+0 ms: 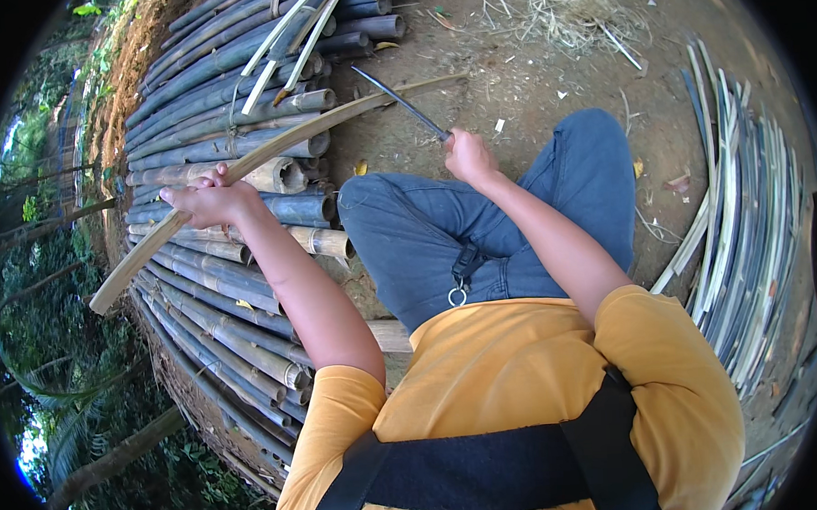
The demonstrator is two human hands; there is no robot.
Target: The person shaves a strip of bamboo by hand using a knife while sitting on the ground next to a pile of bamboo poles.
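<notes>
My left hand [213, 203] is closed round a long, slightly curved pale bamboo slat [307, 129]. One end of the slat points to the lower left; its other end tapers away toward the bare ground in front of me. In my right hand [468, 156] is a long, narrow-bladed knife [402, 102], gripped by its handle, which the fingers mostly hide. The blade points up and to the left and crosses the slat near its far end. Whether blade and slat touch, I cannot tell.
Stacked dark bamboo poles [229, 108] fill the left side, with several split strips [292, 46] lying on top. A heap of thin shavings [585, 15] lies at the far side. Many long bamboo strips [745, 231] lie in a bundle to my right. My bent legs [407, 228] are just below the hands.
</notes>
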